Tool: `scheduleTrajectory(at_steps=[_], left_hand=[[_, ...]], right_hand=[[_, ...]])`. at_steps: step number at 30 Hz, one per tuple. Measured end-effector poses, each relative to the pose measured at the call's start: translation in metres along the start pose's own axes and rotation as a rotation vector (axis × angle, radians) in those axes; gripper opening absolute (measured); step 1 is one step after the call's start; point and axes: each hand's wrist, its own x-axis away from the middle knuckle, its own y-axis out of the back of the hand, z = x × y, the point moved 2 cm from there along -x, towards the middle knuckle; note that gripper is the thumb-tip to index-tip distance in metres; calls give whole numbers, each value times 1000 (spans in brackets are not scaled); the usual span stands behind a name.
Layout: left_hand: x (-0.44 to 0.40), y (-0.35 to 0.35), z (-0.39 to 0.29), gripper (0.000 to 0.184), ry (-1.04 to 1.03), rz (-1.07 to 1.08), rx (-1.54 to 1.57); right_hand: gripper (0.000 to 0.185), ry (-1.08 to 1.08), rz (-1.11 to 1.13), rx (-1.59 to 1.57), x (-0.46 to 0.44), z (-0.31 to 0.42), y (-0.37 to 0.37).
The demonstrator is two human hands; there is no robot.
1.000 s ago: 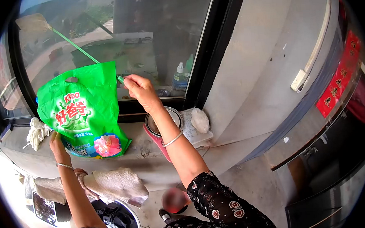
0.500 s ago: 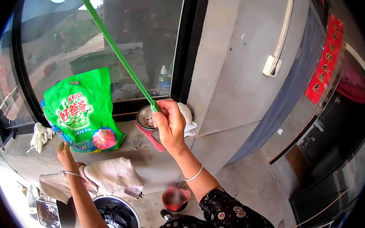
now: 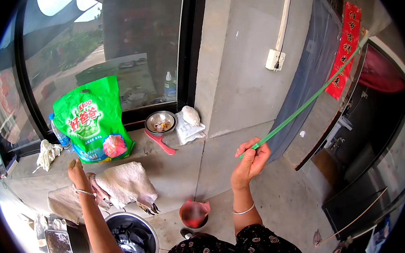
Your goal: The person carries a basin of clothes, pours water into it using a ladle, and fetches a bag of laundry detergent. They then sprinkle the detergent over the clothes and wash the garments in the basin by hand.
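My right hand (image 3: 250,161) is closed round the lower end of a thin green stick (image 3: 298,112), which slants up to the right, its pale head near the red banner. My left hand (image 3: 76,173) is at the ledge's front edge, just below the green Kispa bag (image 3: 90,123); its fingers are curled, and what they hold, if anything, is too small to name. The bag stands upright against the window. Below that hand, light cloths (image 3: 125,183) hang over the ledge.
On the ledge sit a metal bowl (image 3: 161,122), a pink-handled item (image 3: 160,142), a white bag (image 3: 189,127), a white rag (image 3: 47,155) and a bottle (image 3: 61,136). A bucket (image 3: 154,230) of dark cloth and a red bin (image 3: 194,215) stand on the floor. A socket (image 3: 274,60) is on the wall.
The right hand has moved from beside the bag out to the right, swinging the green stick from the window side over to the right. The left hand has dropped slightly away from the bag's lower edge.
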Motion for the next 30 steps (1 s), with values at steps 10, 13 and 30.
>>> scheduleTrajectory(at_steps=[10,13,30], left_hand=[[25,-2,-20,19,55,110,47],[18,-3,6,22,-41,74,-40],[125,-18,-116,26,-76,593,517]], right_hand=[[29,44,-169,183,-3,28,59],[31,40,-204,189,-2,31,66],[32,-36,-304,128,-1,21,68]])
